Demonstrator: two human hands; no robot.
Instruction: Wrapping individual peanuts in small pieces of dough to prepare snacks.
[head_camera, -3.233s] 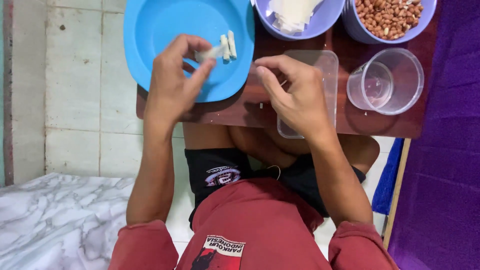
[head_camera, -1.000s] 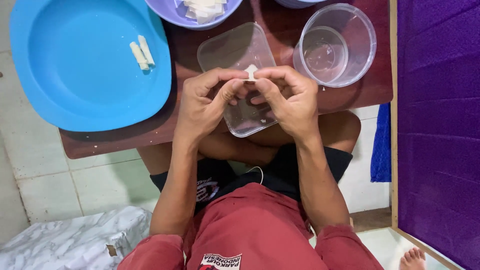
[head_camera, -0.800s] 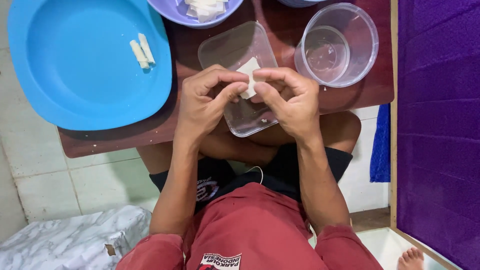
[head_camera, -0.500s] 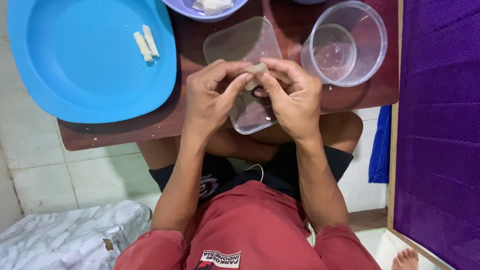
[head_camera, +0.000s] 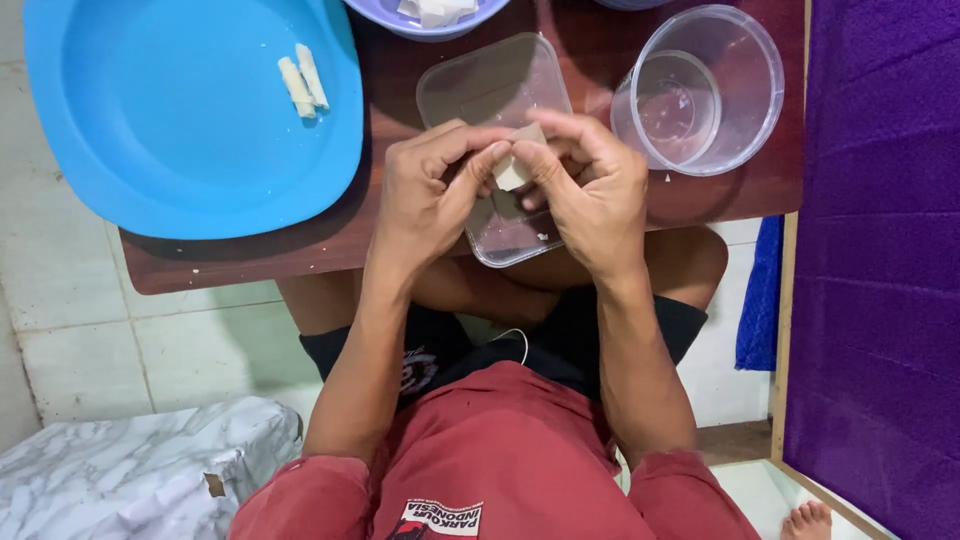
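My left hand (head_camera: 430, 195) and my right hand (head_camera: 590, 195) meet over a clear rectangular plastic lid (head_camera: 495, 95) on a dark wooden table (head_camera: 240, 260). Both pinch a small pale wrapper square (head_camera: 512, 172) between thumbs and fingertips, partly folded. What lies inside the wrapper is hidden by my fingers. Two finished pale rolls (head_camera: 302, 82) lie on a big blue plate (head_camera: 190, 120) at the left.
A lilac bowl (head_camera: 425, 18) with pale wrapper sheets sits at the top edge. A clear round tub with a smaller cup inside (head_camera: 705, 90) stands at the right. Purple cloth (head_camera: 880, 250) covers the right side; tiled floor and a marbled sheet (head_camera: 130, 475) lie lower left.
Earlier my left hand set a roll on the blue plate. Since then both hands came together over the clear lid and the wrapper square has been folded tighter between my fingers.
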